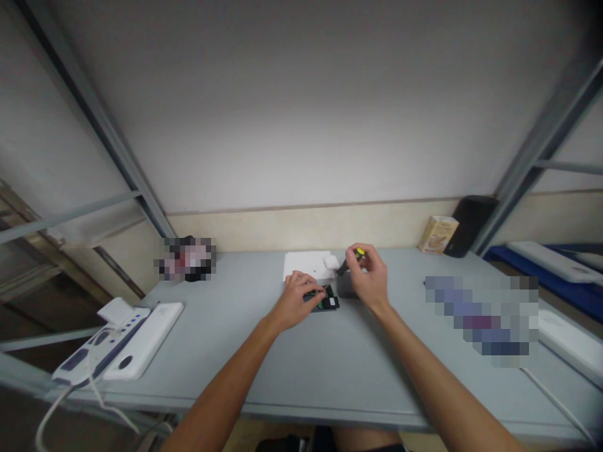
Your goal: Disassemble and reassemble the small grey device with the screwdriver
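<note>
On the desk in front of me lies a small dark electronic device (332, 302) with part of a green circuit board and a white label showing. My left hand (298, 298) is closed on its left side, fingers curled and thumb over the board, covering part of it. Just above and to the right, my right hand (370, 276) grips a black screwdriver (343, 269) with a yellow end, tilted down to the left. I cannot make out its tip. Beside the device, partly under my right hand, is a dark grey box-like object (347, 287).
Behind the hands lie a white sheet (301, 263) and a small rounded white object (330, 262). A power strip (101, 342) and a white slab (146, 342) are on the left. A yellow carton (438, 235) and a black speaker-like object (471, 225) stand at the back right.
</note>
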`<state>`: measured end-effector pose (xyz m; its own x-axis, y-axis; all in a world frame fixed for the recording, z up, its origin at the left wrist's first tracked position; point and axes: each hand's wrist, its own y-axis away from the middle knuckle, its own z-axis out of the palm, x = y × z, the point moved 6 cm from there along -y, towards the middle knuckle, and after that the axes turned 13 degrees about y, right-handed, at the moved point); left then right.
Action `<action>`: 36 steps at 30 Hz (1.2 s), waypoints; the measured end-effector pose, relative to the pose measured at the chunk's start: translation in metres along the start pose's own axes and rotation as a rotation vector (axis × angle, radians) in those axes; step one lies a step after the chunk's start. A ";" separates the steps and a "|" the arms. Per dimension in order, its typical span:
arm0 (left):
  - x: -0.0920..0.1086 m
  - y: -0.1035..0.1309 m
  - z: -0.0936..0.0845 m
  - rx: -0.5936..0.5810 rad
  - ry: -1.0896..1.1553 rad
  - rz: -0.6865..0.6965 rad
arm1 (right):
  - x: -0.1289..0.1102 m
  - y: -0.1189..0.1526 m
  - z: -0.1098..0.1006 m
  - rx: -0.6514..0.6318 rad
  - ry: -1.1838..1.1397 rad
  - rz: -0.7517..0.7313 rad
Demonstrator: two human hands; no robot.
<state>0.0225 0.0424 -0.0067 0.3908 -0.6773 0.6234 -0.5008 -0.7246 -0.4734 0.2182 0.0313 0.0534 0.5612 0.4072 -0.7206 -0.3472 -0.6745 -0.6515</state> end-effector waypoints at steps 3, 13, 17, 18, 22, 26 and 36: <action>0.000 0.000 -0.001 -0.019 -0.022 -0.013 | 0.001 -0.001 -0.001 0.010 0.004 -0.005; -0.009 0.006 0.006 -0.152 -0.090 -0.063 | 0.002 0.000 0.000 -0.009 0.057 -0.047; -0.008 0.006 0.006 -0.169 -0.056 -0.042 | 0.003 0.001 0.002 -0.033 0.080 -0.067; -0.006 0.005 0.006 -0.175 -0.046 -0.037 | 0.004 0.001 0.002 -0.033 0.084 -0.069; -0.002 0.005 0.005 -0.195 -0.015 -0.040 | 0.005 0.001 0.003 -0.032 0.092 -0.073; -0.001 0.005 0.005 -0.209 0.006 -0.053 | 0.004 0.002 0.004 -0.043 0.104 -0.089; -0.004 0.006 0.007 -0.213 0.011 -0.070 | 0.005 0.005 0.008 -0.079 0.188 -0.126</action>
<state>0.0235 0.0396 -0.0163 0.4227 -0.6237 0.6575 -0.6247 -0.7261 -0.2872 0.2135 0.0347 0.0454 0.7291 0.3744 -0.5730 -0.2096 -0.6748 -0.7076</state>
